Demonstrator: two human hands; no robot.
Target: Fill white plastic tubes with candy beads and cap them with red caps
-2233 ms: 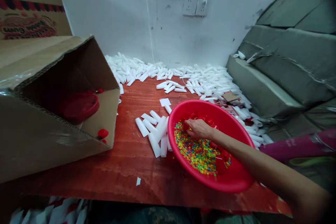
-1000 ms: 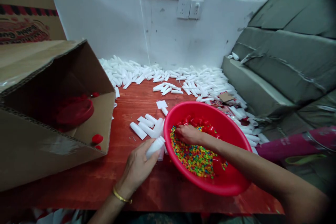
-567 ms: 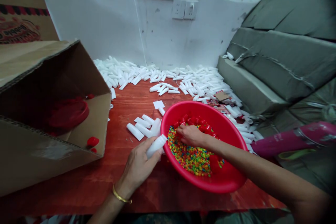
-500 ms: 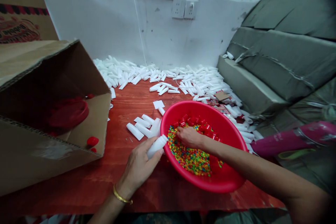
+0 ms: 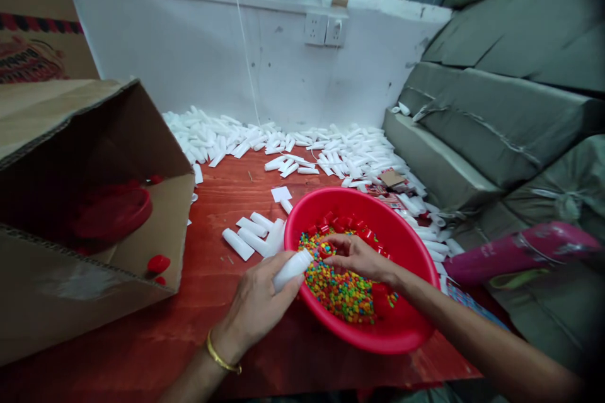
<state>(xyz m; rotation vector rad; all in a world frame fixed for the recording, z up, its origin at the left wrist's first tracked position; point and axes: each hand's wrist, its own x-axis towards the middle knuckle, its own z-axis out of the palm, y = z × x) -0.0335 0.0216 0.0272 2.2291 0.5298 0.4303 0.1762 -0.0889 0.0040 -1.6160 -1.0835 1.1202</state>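
Printed carton [image 5: 31,58], far left: upside-down "Bubble"; rest illegible.

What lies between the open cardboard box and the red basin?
In the head view, mainly a cluster of white tubes on the tabletop; the left hand, holding a tube, is also there, nearer the camera.
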